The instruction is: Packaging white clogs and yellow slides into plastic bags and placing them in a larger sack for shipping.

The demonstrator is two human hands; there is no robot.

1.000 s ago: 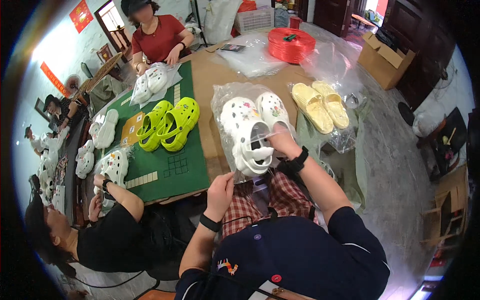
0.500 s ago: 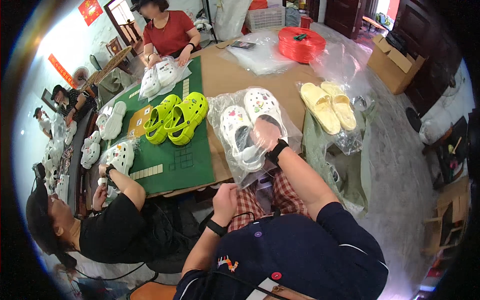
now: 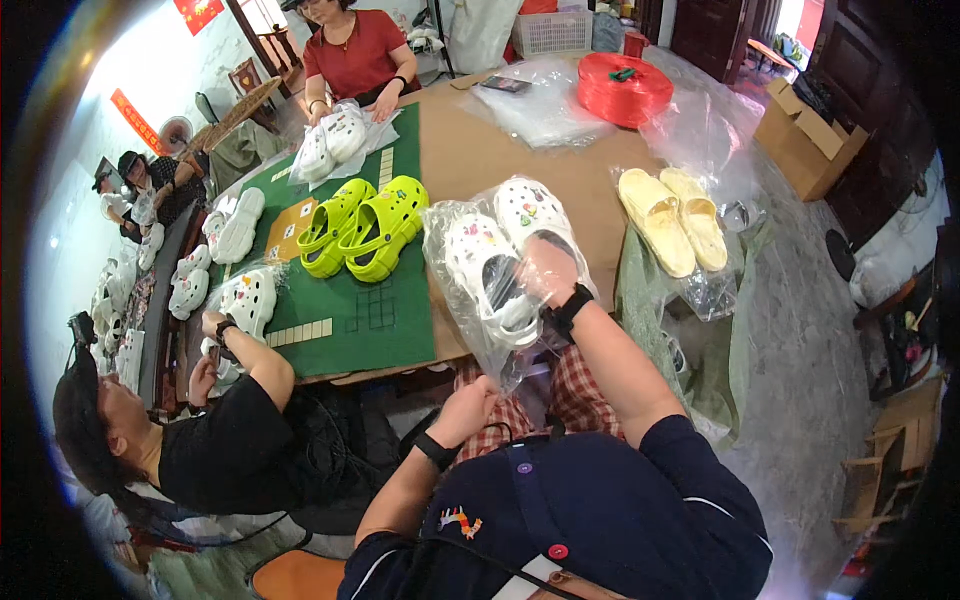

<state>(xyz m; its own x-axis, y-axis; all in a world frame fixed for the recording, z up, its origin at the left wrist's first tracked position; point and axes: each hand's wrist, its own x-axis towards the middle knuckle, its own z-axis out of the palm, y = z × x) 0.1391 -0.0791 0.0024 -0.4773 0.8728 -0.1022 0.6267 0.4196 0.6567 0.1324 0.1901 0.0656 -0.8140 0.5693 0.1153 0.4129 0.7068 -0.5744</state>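
Two white clogs with colourful charms lie side by side, toes away from me, in a clear plastic bag [image 3: 437,240] on the near table edge. My right hand [image 3: 550,272] is closed at the foot opening of the right clog [image 3: 530,203]; its fingertips are partly hidden. The left clog [image 3: 475,245] lies beside it under crinkled film. Below the heels, my left hand [image 3: 468,408] is closed, pinching the bag's near edge.
Lime-green clogs [image 3: 385,228] stand left on a green mat [image 3: 400,325]. Cream slippers [image 3: 660,220] lie right. A red twine roll [image 3: 625,90] sits behind by plastic sheets. One co-worker [image 3: 360,50] handles bagged white clogs across the table; another [image 3: 230,440] sits at my left.
My left hand has moved slightly up and right to the bag's near edge. My right hand stays at the right clog. The whole view has shifted a little.
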